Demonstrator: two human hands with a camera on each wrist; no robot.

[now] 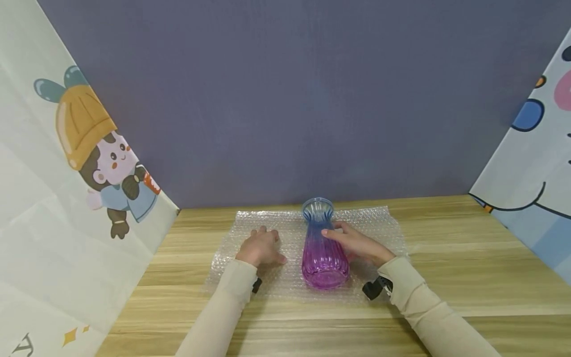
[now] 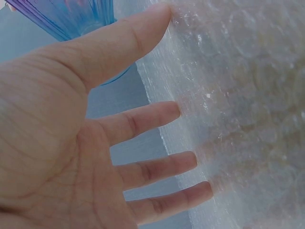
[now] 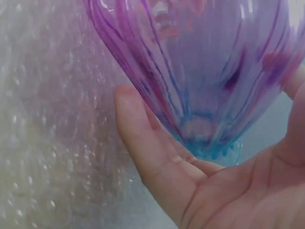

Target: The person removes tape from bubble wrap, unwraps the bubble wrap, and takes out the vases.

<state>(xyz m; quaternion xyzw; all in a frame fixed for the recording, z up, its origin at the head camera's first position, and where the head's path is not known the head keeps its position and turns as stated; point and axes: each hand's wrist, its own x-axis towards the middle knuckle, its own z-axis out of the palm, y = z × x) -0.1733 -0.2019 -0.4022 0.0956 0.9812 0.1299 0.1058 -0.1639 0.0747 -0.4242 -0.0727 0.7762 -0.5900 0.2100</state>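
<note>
A ribbed glass vase [image 1: 324, 258], purple at the base and fading to blue at the flared mouth, lies with its base towards me over a sheet of bubble wrap [image 1: 292, 230]. My right hand [image 1: 359, 243] grips it from the right, thumb on top of the body; in the right wrist view, fingers [image 3: 138, 133] curl beneath the vase [image 3: 205, 62]. To the left of it, my left hand [image 1: 260, 248] is spread over the wrap and holds nothing. The left wrist view shows its fingertips [image 2: 171, 109] right at the edge of the bubble wrap [image 2: 248, 95].
The wrap lies on a wood-grain table [image 1: 464, 267]. A grey-blue wall [image 1: 285, 99] rises along the table's back edge. White panels printed with cartoon figures flank the left [image 1: 40, 238] and right sides.
</note>
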